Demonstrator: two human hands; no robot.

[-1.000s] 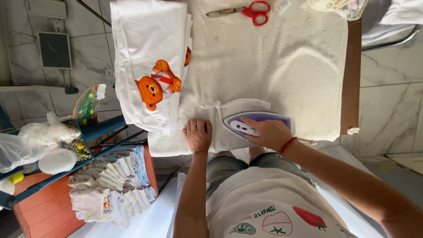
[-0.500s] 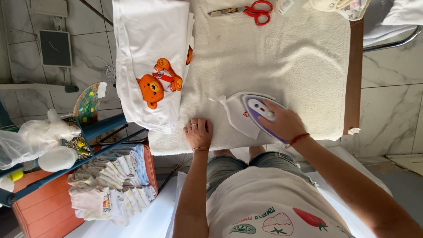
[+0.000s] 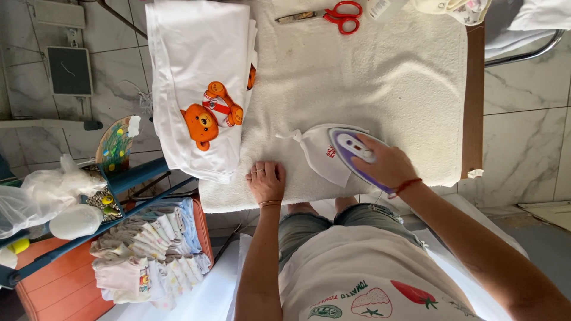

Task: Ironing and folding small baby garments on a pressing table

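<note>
1. The purple-and-white steam iron [image 3: 355,156] sits sole-down on a small white baby cap [image 3: 321,153]. Its long axis runs diagonally, with the narrow nose aimed up and to the left in the head view and the heel toward the person's body.
2. The right hand [image 3: 386,166] is wrapped shut around the iron's handle, covering the rear half; a red cord bracelet [image 3: 405,186] circles the wrist.
3. The cap is soft knit cloth with a knotted tip [image 3: 290,136] pointing left and a small red print near the iron's nose. It lies near the front edge of the ironing surface, right of centre.
4. The left hand [image 3: 266,181] lies flat, palm down and fingers spread, holding nothing; it presses the towel just left of the cap without touching it. A ring and a thin bracelet show on it.
5. A thick white terry towel [image 3: 369,77] with a nubbly pile covers a brown wooden board [image 3: 474,101].
6. A folded white garment [image 3: 199,71] with an orange teddy-bear print lies along the towel's left side, well apart from the iron.
7. Red-handled scissors [image 3: 333,14] rest at the far edge.
8. Below left, a stack of folded baby clothes [image 3: 148,249] sits on an orange surface, beside a blue rack [image 3: 113,196] holding a clear plastic bag [image 3: 41,193].
</note>
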